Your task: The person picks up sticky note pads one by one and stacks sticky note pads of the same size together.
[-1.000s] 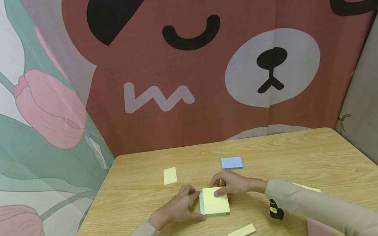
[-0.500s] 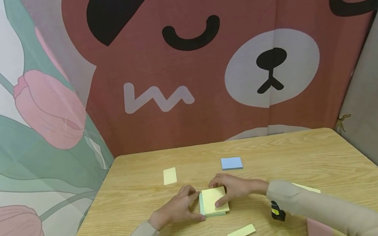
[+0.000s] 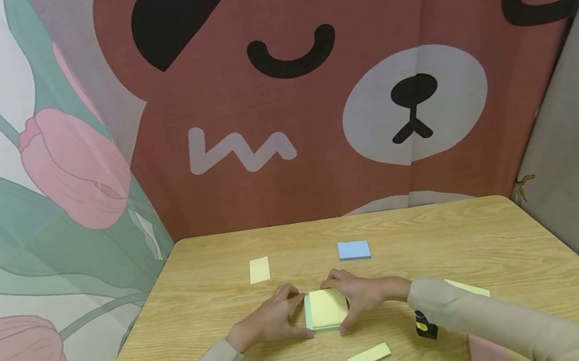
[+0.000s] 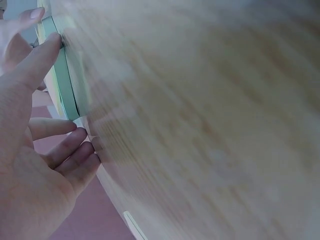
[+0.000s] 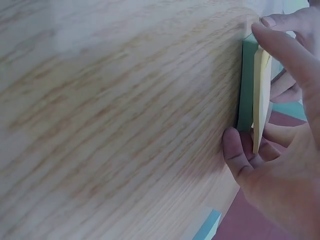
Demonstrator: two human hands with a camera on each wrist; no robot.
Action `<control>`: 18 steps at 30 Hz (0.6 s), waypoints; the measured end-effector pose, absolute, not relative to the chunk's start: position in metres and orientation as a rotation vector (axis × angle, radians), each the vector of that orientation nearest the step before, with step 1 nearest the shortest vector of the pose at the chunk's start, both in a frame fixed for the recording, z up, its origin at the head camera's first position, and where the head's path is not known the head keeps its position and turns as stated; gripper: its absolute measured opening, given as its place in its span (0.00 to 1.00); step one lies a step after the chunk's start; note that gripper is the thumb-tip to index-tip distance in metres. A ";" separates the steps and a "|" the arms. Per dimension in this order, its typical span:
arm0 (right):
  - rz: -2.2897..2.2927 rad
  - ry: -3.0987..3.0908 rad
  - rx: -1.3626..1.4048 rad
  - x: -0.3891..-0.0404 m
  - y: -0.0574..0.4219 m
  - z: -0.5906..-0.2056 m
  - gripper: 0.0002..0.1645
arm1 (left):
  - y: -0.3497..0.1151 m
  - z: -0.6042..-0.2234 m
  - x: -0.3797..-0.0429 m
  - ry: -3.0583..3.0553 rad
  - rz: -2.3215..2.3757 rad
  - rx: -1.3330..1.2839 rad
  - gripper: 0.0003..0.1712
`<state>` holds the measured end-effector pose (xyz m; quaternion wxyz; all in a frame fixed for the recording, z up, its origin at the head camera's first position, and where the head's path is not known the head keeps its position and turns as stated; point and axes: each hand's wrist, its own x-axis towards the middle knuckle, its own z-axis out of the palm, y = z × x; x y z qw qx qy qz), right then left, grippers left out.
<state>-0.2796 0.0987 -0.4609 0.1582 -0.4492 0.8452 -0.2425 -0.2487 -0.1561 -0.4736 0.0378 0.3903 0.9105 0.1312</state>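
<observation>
A square pale-yellow sticky note pad (image 3: 329,307) lies on top of a light-green sticky note pad (image 3: 308,314) in the middle of the table. The green one shows as a strip along the left and near edges. My left hand (image 3: 270,318) grips the green pad's left side, thumb at the near corner and fingers at the far corner. Across from it, my right hand (image 3: 362,294) spans the yellow pad's right side between thumb and fingers. The right wrist view shows the yellow pad (image 5: 259,95) slightly tilted away from the green pad (image 5: 246,82).
On the wooden table (image 3: 211,252), a small yellow note pad (image 3: 259,270) and a blue pad (image 3: 354,250) lie farther back. A narrow yellow strip pad (image 3: 369,356) is nearer. The right sleeve partly covers a pink pad (image 3: 488,354) and another yellow one (image 3: 469,286).
My right thumb has slid from the yellow pad's top to its near right corner. The yellow pad has shifted slightly over the green one. The left hand has stayed in place.
</observation>
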 end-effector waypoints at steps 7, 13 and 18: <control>-0.679 2.418 -1.316 -0.279 0.097 -0.460 0.47 | -0.157 -0.474 -0.250 2.789 0.408 1.186 0.52; -0.654 2.441 -1.352 -0.279 0.094 -0.462 0.46 | -0.157 -0.474 -0.250 2.782 0.425 1.195 0.51; -0.612 2.483 -1.376 -0.278 0.092 -0.462 0.46 | -0.157 -0.474 -0.250 2.786 0.424 1.209 0.51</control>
